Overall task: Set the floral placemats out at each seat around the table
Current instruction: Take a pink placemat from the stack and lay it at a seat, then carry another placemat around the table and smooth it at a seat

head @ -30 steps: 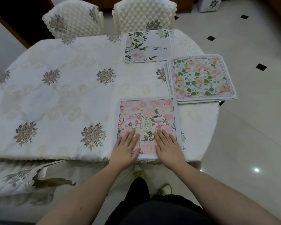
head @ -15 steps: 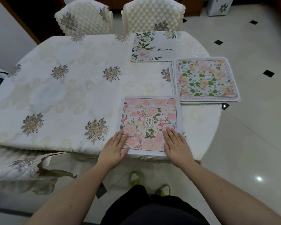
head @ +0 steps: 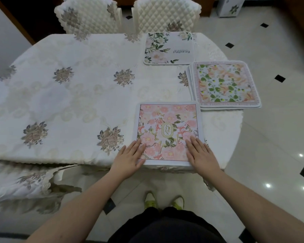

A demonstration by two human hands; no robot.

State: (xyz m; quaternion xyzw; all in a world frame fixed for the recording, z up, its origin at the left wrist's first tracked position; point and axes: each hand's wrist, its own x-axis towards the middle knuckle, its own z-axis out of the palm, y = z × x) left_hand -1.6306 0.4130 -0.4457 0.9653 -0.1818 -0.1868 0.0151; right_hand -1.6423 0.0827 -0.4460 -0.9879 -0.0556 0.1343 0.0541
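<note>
A pink floral placemat [head: 168,127] with a "GARDEN" oval lies flat at the table's near edge. My left hand [head: 128,157] rests flat on its near left corner, fingers straight. My right hand [head: 201,155] presses flat on its near right corner. A stack of placemats [head: 224,85] with an orange and green flower print sits at the table's right edge. A white placemat [head: 168,48] with green leaves and the word "Beautiful" lies at the far side, in front of a chair.
The table [head: 68,102] wears a cream cloth with embroidered flowers. Two quilted chairs [head: 88,16] [head: 165,14] stand at the far side. A covered chair [head: 19,179] sits near left. Glossy tiled floor [head: 270,155] lies to the right. My shoes [head: 163,201] stand below.
My hands slid apart from the middle of the pink placemat's near edge toward its two near corners. The mat stays flat in place.
</note>
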